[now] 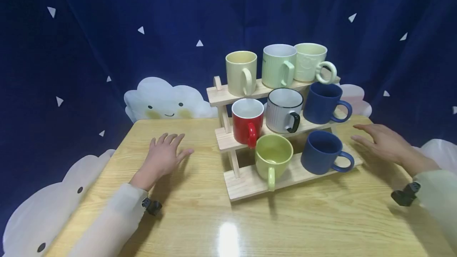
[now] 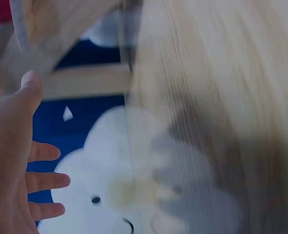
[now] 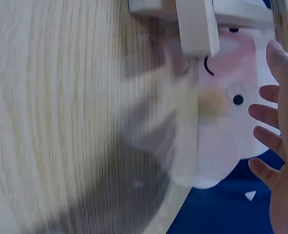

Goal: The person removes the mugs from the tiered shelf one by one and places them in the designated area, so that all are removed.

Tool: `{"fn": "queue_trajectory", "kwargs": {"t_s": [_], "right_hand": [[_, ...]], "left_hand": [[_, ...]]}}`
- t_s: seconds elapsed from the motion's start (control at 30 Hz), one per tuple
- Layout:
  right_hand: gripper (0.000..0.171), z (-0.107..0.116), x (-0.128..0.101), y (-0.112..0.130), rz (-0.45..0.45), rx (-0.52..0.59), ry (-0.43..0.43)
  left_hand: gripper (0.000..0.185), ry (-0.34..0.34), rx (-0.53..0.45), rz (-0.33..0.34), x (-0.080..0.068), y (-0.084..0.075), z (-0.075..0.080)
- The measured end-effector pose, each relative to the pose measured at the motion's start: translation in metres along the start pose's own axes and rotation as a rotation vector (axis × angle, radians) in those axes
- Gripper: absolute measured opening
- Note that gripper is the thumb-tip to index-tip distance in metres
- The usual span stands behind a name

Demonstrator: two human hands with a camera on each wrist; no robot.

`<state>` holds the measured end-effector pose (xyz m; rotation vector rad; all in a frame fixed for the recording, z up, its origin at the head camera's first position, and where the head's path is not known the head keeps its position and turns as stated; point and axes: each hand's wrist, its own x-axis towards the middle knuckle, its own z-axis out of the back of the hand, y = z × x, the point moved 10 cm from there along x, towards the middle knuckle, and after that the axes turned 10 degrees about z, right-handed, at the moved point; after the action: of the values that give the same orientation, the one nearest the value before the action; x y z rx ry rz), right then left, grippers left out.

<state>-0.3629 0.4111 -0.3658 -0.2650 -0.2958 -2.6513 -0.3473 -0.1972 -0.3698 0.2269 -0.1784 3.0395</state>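
A three-step wooden rack (image 1: 250,183) stands on the table and carries several mugs. On the bottom step sit a lime green mug (image 1: 273,154) and a dark blue mug (image 1: 322,152). A red mug (image 1: 247,120), a white ribbed mug (image 1: 283,110) and another blue mug (image 1: 323,102) fill the middle step. Pale yellow (image 1: 241,72) and two pale green mugs (image 1: 279,66) line the top. My left hand (image 1: 165,157) hovers flat over the table left of the rack, fingers spread, holding nothing. To the rack's right, my right hand (image 1: 383,142) is open too, near the lower blue mug.
The wooden table (image 1: 200,217) has a glossy top; its far edge meets a dark blue backdrop (image 1: 107,31) with white cloud shapes (image 1: 160,100). Both wrist views are blurred, showing wood grain (image 2: 207,97), rack posts (image 3: 197,27) and spread fingers (image 3: 280,146).
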Motion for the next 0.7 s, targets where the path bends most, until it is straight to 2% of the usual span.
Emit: {"fn": "queue_trajectory", "kwargs": {"t_s": [0.1,0.27,0.5,0.7], "right_hand": [[0.055,0.001,0.005,0.009,0.005,-0.001,-0.008],[0.055,-0.005,0.01,0.019,-0.002,0.023,0.004],[0.045,-0.013,0.014,0.03,0.062,0.027,-0.02],[0.045,-0.021,0.015,0.036,0.063,0.046,0.016]], "left_hand": [[0.083,-0.035,0.006,-0.05,-0.007,-0.02,0.003],[0.083,-0.056,0.022,-0.103,-0.018,-0.049,0.0],[0.083,-0.109,0.022,-0.174,-0.032,-0.093,-0.008],[0.09,-0.109,0.041,-0.188,-0.04,-0.126,-0.016]]}}
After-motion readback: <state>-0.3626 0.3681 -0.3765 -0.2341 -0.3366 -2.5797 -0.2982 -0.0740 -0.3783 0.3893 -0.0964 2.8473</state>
